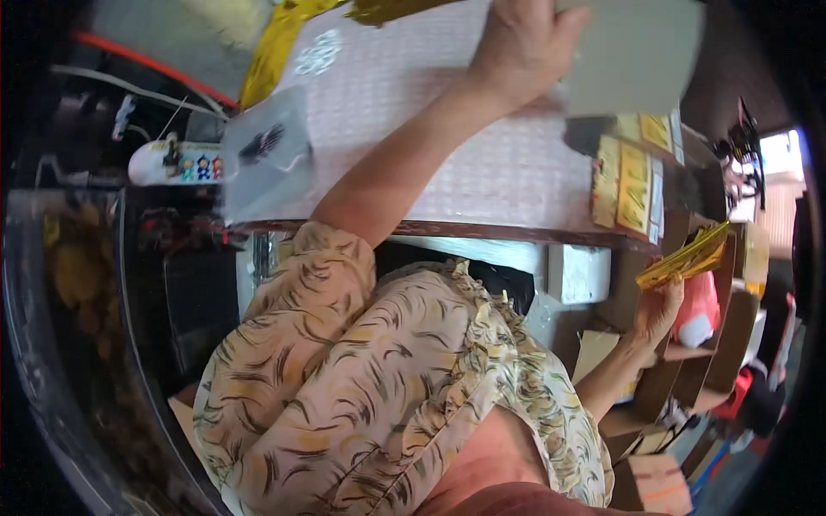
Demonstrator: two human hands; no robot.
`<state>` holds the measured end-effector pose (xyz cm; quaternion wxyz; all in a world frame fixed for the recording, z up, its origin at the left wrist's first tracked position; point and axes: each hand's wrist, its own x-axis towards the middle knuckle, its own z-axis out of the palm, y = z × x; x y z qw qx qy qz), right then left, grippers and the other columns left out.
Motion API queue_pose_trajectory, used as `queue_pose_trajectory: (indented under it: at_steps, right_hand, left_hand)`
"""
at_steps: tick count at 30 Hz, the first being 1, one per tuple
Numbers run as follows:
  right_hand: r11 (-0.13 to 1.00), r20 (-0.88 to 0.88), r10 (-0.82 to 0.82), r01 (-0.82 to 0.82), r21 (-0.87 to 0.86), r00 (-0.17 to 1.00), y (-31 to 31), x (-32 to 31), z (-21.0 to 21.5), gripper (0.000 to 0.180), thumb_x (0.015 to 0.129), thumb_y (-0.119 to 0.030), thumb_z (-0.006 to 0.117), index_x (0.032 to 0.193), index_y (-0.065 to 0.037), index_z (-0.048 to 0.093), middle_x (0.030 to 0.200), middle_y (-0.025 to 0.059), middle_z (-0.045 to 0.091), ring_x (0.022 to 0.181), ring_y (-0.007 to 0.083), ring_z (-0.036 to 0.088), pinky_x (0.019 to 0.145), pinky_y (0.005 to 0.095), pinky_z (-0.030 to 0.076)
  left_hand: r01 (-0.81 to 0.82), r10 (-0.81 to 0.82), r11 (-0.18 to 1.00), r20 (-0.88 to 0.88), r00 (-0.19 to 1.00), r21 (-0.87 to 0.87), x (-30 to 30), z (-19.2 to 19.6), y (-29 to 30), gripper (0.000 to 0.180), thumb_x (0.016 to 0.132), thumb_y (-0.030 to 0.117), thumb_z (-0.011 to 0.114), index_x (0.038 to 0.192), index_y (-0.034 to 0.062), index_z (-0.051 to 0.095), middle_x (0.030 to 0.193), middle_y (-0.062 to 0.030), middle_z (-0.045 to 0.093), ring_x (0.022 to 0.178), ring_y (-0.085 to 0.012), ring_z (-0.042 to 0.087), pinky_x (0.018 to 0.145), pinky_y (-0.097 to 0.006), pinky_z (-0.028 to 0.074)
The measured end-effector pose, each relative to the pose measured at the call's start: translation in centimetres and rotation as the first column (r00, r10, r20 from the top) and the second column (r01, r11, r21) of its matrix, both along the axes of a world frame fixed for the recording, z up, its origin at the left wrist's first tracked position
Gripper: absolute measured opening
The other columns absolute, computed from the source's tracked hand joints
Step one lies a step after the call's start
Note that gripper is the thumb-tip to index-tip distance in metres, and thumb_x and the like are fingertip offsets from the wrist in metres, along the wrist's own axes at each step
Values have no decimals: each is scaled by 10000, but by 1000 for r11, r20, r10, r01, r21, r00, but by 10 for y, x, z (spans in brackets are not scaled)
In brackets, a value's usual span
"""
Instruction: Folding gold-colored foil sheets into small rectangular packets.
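My left hand (527, 47) reaches across the table to its far right side. Its fingers are closed at the left edge of a flat grey board (641, 56), which is slightly blurred. Off the table's right end, my right hand (660, 311) grips a thin, shiny gold foil packet (688, 258), held tilted above open cardboard boxes. Yellow printed packets (632, 189) lie at the table's right corner, partly below the grey board.
The table (482, 185) has a pale patterned cover. On it are a clear plastic bag (268, 155), small white rings (318, 53) and gold foil (280, 47) at the far edge. A cardboard box (714, 344) with a pink bag (697, 314) stands at right. A glass-sided case (73, 284) stands left.
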<state>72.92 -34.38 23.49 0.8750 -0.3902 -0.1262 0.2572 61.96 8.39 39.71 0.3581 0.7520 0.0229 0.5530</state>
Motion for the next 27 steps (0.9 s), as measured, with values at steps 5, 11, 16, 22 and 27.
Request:
queue_pose_trajectory:
  at_steps: [5,11,16,22,27]
  right_hand:
    - [977,-25,205,-206,-51,978,79,-23,14,458,958,-121,724,1369,9,570,1305,99,667,1172,221,653,1063,380,504]
    - [906,-22,366,-362,-221,930,158,-45,17,261,974,-114,703,1212,-12,667,1164,58,733,1053,162,692,1000,338,522]
    - [865,-9,403,-385,-323,915,205,-71,29,220,976,-148,722,1162,-33,700,1112,51,744,990,133,691,901,292,529]
    - [867,1,353,-326,-376,936,230,-79,21,201,976,-152,726,1139,-35,716,1075,45,751,965,123,694,890,290,532]
    - [871,-36,353,-342,-353,935,240,-83,24,171,974,-108,715,1113,-10,735,1113,65,758,1000,132,697,940,296,518]
  left_hand:
    - [-188,24,944,-511,860,-271,-113,-112,110,407,904,239,727,1221,10,612,998,-167,749,866,-316,738,794,-415,564]
    - [-244,140,969,-744,653,-32,-172,-161,151,377,912,250,734,1241,74,683,1010,-170,738,917,-325,724,832,-413,567]
    - [-377,474,880,-573,668,288,-214,-156,228,235,880,222,752,1087,115,785,1051,-170,729,942,-354,695,856,-427,548]
    - [-532,574,784,-702,422,321,-248,-151,329,182,849,278,739,909,120,807,1066,-156,723,982,-360,690,854,-460,556]
    - [-519,472,797,-855,216,309,-233,-143,338,209,799,323,772,838,121,806,947,-162,735,920,-379,708,824,-478,565]
